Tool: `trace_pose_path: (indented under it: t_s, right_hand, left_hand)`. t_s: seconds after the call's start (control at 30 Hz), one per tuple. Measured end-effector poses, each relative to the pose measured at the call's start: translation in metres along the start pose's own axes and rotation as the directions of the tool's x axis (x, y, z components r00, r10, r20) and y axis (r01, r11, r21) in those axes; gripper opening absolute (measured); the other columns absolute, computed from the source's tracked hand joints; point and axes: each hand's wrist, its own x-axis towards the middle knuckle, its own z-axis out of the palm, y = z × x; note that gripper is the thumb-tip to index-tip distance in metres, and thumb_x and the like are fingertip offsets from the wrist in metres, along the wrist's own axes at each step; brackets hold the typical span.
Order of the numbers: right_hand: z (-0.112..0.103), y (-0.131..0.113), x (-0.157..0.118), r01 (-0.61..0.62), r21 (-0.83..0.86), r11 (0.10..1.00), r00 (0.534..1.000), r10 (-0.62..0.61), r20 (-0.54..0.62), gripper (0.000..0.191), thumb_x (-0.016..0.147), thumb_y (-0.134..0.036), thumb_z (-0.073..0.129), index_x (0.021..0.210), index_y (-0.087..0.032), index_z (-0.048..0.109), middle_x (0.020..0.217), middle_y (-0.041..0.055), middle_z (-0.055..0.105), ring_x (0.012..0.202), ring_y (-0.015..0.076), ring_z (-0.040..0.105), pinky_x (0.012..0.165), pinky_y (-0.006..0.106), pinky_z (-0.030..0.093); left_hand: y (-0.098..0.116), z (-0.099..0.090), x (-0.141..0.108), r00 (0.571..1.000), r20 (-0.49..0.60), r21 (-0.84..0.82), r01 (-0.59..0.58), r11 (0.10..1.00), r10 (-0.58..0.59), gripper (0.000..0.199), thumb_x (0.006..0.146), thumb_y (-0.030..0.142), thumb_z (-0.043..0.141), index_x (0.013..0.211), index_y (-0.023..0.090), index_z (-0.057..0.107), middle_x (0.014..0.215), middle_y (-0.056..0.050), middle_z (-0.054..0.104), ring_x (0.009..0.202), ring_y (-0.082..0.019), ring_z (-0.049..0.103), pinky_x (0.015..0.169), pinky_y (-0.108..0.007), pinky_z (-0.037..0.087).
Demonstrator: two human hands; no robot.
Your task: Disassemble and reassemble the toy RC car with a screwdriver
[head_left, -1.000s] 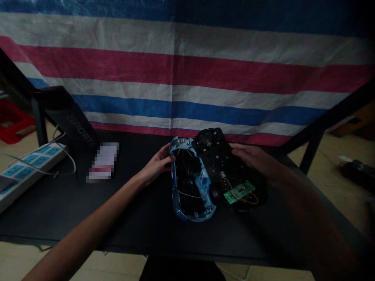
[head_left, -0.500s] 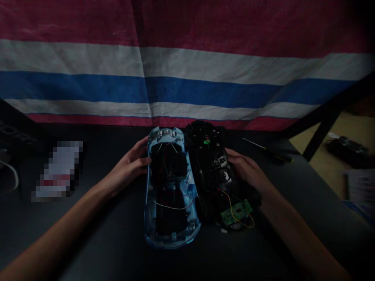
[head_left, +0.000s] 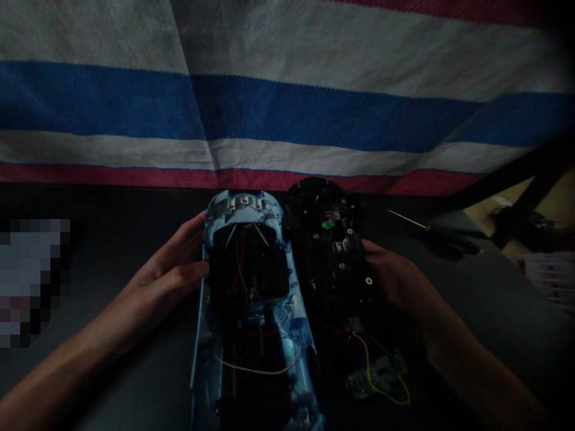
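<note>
A light blue toy car body shell (head_left: pixel 294 299) lies upside down in the middle, its inside and thin wires showing. My left hand (head_left: pixel 168 278) holds its left edge, thumb on the rim and fingers partly hidden behind it. Beside the shell, on the right, is the black car chassis (head_left: pixel 332 269) with screws and small metal parts. My right hand (head_left: pixel 395 278) grips the chassis's right side, its fingertips hidden. A green circuit board (head_left: pixel 375 377) with a yellow wire hangs or rests at the chassis's near end.
A screwdriver (head_left: pixel 429 228) lies on the dark table (head_left: pixel 130 365) to the right. A blurred-out pale object (head_left: pixel 27 263) is at the left. Behind stands a striped sheet (head_left: pixel 287 114). A dark frame bar and papers (head_left: pixel 545 275) show at the right.
The view has moved closer and the shell and chassis look larger and lower. The chassis appears tilted differently, with its metal parts less exposed. Both hands keep their places on the parts.
</note>
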Motion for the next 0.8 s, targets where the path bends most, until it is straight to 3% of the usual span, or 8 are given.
trace_pose_path:
  t_s: [0.3, 0.5, 0.8]
  right_hand:
    - [0.0049, -0.0049, -0.0033, 0.040, -0.008, 0.999, 0.999, -0.040, 0.015, 0.040, 0.087, -0.037, 0.062, 0.124, -0.027, 0.072, 0.123, 0.0053, 0.078, 0.106, 0.0283, 0.075, 0.087, 0.038, 0.059]
    - [0.0027, -0.0042, -0.0037, 0.008, 0.002, 1.000, 0.999, -0.008, 0.053, 0.046, 0.087, -0.037, 0.060, 0.130, -0.026, 0.069, 0.116, 0.0063, 0.079, 0.096, 0.0276, 0.076, 0.078, 0.037, 0.059]
    - [0.0067, -0.0078, -0.0039, 0.032, 0.032, 0.999, 0.997, -0.035, 0.073, 0.042, 0.086, -0.034, 0.060, 0.126, -0.026, 0.071, 0.119, 0.0037, 0.078, 0.101, 0.0260, 0.074, 0.082, 0.035, 0.058]
  left_hand:
    - [-0.0016, -0.0014, 0.0005, 1.000, 0.007, -0.018, 0.010, 1.000, -0.010, 0.066, 0.088, 0.036, 0.071, 0.149, 0.049, 0.052, 0.168, 0.008, 0.040, 0.147, -0.038, 0.048, 0.106, -0.045, 0.058]
    - [-0.0027, -0.0032, 0.0000, 1.000, 0.003, 0.001, -0.005, 1.000, 0.005, 0.062, 0.089, 0.036, 0.070, 0.147, 0.049, 0.054, 0.168, 0.009, 0.040, 0.148, -0.037, 0.046, 0.106, -0.043, 0.057]
    - [0.0037, 0.0027, 0.0006, 1.000, -0.008, 0.033, -0.004, 0.999, 0.004, 0.064, 0.087, 0.038, 0.070, 0.148, 0.047, 0.053, 0.165, 0.007, 0.044, 0.142, -0.038, 0.052, 0.107, -0.047, 0.056]
